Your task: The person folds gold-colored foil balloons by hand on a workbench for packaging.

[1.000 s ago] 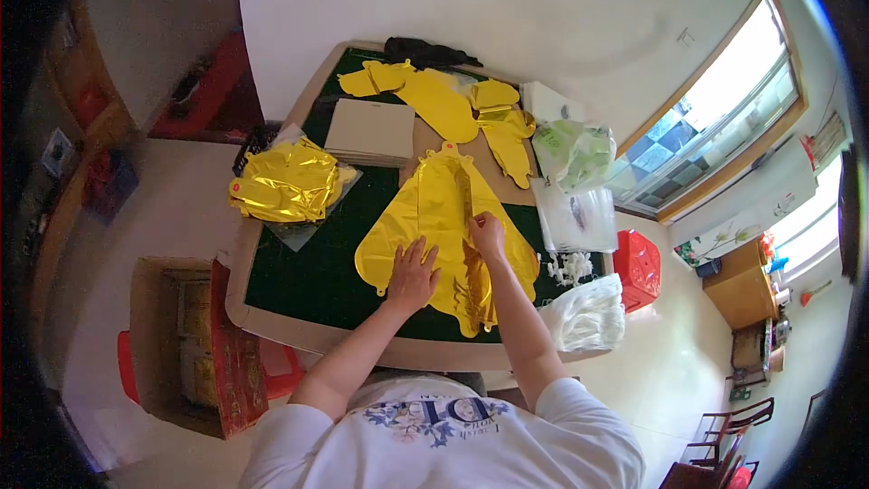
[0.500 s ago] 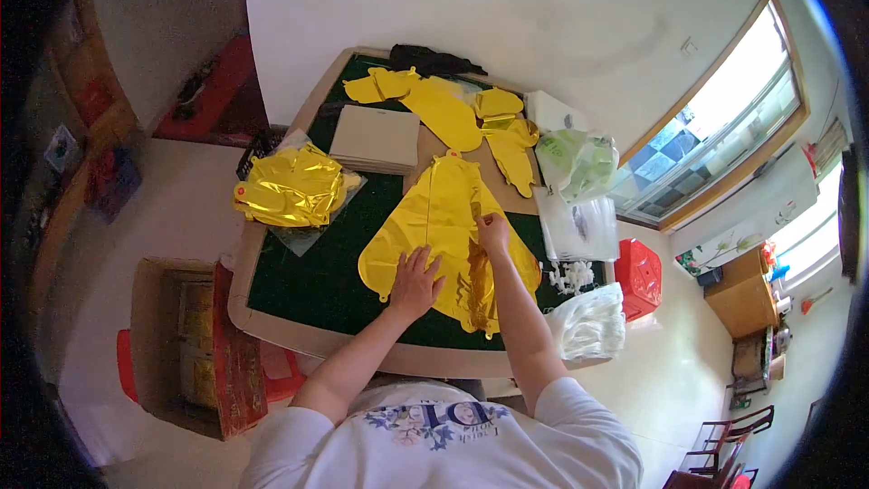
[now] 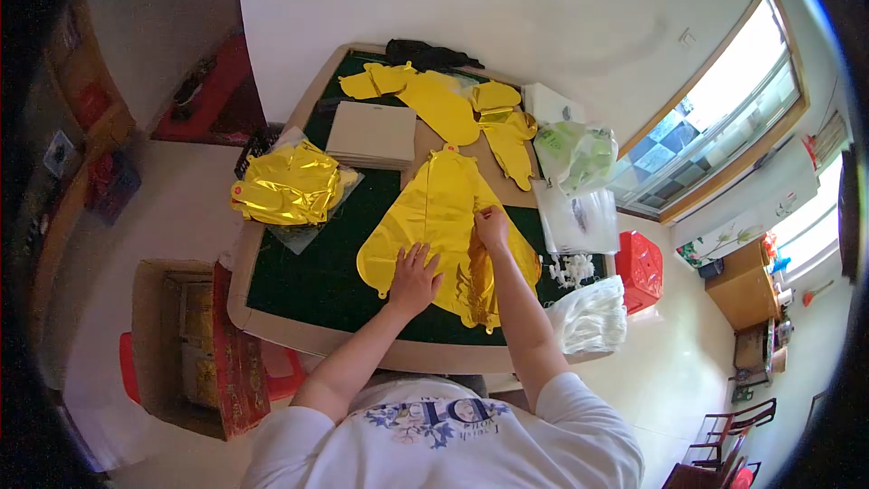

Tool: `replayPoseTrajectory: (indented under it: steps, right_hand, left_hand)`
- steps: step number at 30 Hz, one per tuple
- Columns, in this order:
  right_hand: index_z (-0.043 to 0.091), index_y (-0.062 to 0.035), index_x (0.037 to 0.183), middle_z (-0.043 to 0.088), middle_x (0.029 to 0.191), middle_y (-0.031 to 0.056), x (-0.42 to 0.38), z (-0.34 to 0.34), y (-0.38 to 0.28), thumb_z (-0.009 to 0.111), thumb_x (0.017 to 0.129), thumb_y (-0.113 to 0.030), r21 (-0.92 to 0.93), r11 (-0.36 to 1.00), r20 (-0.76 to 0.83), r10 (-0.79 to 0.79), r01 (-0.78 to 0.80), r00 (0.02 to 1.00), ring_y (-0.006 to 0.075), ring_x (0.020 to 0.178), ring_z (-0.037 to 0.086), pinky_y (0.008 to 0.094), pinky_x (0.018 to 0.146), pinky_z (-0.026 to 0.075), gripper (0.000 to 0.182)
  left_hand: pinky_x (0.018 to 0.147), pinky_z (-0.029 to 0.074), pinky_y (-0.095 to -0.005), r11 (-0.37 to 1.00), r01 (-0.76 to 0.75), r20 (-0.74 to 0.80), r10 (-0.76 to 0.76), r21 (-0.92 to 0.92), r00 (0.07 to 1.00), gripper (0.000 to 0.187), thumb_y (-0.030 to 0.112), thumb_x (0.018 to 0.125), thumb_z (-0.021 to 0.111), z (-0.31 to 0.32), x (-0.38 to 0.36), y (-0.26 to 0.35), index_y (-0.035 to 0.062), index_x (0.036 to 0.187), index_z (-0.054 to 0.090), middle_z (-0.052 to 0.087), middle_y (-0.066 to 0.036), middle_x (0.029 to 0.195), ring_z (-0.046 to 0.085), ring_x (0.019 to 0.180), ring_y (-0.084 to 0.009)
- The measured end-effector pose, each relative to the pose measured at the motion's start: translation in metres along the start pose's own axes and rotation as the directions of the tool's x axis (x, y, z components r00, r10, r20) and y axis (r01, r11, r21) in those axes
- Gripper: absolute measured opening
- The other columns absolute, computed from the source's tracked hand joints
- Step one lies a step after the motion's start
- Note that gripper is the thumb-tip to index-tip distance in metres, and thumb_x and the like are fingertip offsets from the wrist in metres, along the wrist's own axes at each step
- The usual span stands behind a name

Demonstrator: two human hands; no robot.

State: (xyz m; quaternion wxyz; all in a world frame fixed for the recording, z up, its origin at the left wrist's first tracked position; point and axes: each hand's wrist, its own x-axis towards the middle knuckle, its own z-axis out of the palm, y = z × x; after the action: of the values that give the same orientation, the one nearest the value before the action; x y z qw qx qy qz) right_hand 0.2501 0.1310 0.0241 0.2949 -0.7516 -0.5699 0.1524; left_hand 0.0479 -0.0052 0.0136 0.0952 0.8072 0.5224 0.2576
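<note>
A flat gold foil balloon (image 3: 407, 226), roughly bell-shaped, lies spread on the dark green mat in front of me. Its narrow end, with a small red mark, points away from me. My left hand (image 3: 415, 279) rests on the lower left part of the foil, fingers spread flat. Over on the right side, my right hand (image 3: 491, 227) pinches the foil between closed fingers. A crumpled, shiny crease runs from there toward the near edge. More gold foil pieces (image 3: 444, 110) lie flat at the far side of the table.
Left of the balloon are a stack of grey-beige cards (image 3: 371, 134) and a pile of folded gold foil (image 3: 288, 186) on clear plastic. Clear plastic bags (image 3: 577, 220), small white pieces (image 3: 572, 270) and a white bundle (image 3: 588, 319) line the right edge. An open cardboard box (image 3: 163, 344) stands lower left.
The view has shifted very slightly. Both hands stay in nearly the same places on the foil, the left flat and the right pinching.
</note>
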Motion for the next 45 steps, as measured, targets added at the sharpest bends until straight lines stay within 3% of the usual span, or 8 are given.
replayPoseTrajectory:
  steps: [5,21,27,29,33,35,41,45]
  right_hand:
    - [0.061,-0.0021,0.1,0.066,0.083,0.0167,0.003,-0.023,0.009,0.069,0.078,-0.02,0.159,0.987,-0.063,0.048,-0.037,0.997,0.0315,0.081,0.064,0.0397,0.07,0.05,0.029]
    - [0.059,-0.0007,0.09,0.064,0.092,0.0188,-0.012,-0.043,0.042,0.069,0.076,-0.034,-0.216,0.962,-0.057,0.157,-0.165,0.986,0.0343,0.092,0.061,0.0412,0.08,0.049,0.037]
    - [0.062,-0.0024,0.087,0.065,0.087,0.0154,-0.014,-0.038,0.033,0.065,0.081,-0.028,-0.12,0.993,-0.077,0.004,-0.013,0.997,0.034,0.083,0.062,0.0413,0.075,0.048,0.026]
    - [0.063,-0.0022,0.093,0.065,0.085,0.0141,-0.015,-0.038,0.028,0.06,0.083,-0.013,0.357,0.931,-0.009,-0.079,0.077,0.997,0.0333,0.079,0.061,0.0419,0.072,0.048,0.015]
    - [0.061,0.0006,0.098,0.064,0.093,0.0165,-0.028,-0.028,0.038,0.054,0.081,-0.001,0.3,0.949,-0.292,-0.007,0.099,0.956,0.0328,0.089,0.06,0.0423,0.078,0.047,0.018]
    - [0.059,0.0051,0.1,0.061,0.104,0.0201,-0.039,-0.025,0.044,0.05,0.08,0.004,-0.131,0.958,-0.341,-0.284,0.254,0.896,0.0355,0.101,0.054,0.0428,0.089,0.044,0.022]
    - [0.058,0.0129,0.081,0.054,0.108,0.0323,-0.051,-0.011,0.041,0.053,0.076,-0.006,-0.109,0.919,-0.062,-0.387,0.379,0.92,0.0464,0.112,0.044,0.0468,0.103,0.034,0.02]
    - [0.06,0.0055,0.105,0.053,0.123,0.0241,-0.056,-0.011,0.024,0.05,0.08,-0.004,-0.103,0.893,-0.022,-0.442,0.438,0.897,0.0394,0.121,0.045,0.0474,0.104,0.033,0.028]
  left_hand:
    - [0.11,0.02,-0.0551,1.0,0.003,0.03,-0.003,0.018,1.0,0.044,0.032,0.092,0.05,0.0,0.0,0.0,0.0052,0.127,0.052,0.041,-0.019,0.138,0.032,0.132,-0.0349]
    - [0.11,0.022,-0.0546,1.0,0.006,0.016,-0.006,0.019,1.0,0.044,0.031,0.089,0.055,-0.001,0.002,0.002,0.0055,0.124,0.054,0.042,-0.018,0.136,0.033,0.132,-0.0347]
    - [0.109,0.023,-0.0545,1.0,0.009,0.007,-0.009,0.018,1.0,0.042,0.031,0.089,0.055,0.0,0.003,0.002,0.0054,0.123,0.054,0.042,-0.018,0.135,0.033,0.131,-0.0348]
    - [0.109,0.023,-0.0546,1.0,0.007,0.007,-0.007,0.016,1.0,0.042,0.03,0.089,0.055,-0.002,0.002,0.003,0.0053,0.123,0.054,0.043,-0.018,0.135,0.033,0.131,-0.0349]
    - [0.109,0.022,-0.0546,1.0,0.007,0.007,-0.007,0.005,1.0,0.042,0.03,0.089,0.055,-0.002,0.002,0.003,0.0055,0.123,0.054,0.042,-0.018,0.135,0.033,0.132,-0.0347]
    - [0.11,0.022,-0.0546,1.0,0.011,0.003,-0.011,0.0,1.0,0.042,0.03,0.089,0.055,-0.002,0.003,0.002,0.0056,0.123,0.053,0.042,-0.018,0.135,0.033,0.132,-0.0346]
    - [0.11,0.021,-0.0539,1.0,0.019,0.019,-0.019,0.004,1.0,0.042,0.029,0.089,0.054,-0.002,0.003,0.002,0.0062,0.123,0.053,0.042,-0.018,0.136,0.032,0.132,-0.0341]
    - [0.11,0.022,-0.0537,1.0,0.025,0.022,-0.025,0.008,0.999,0.042,0.03,0.089,0.054,-0.001,0.003,0.002,0.0067,0.124,0.053,0.042,-0.017,0.136,0.033,0.132,-0.0338]
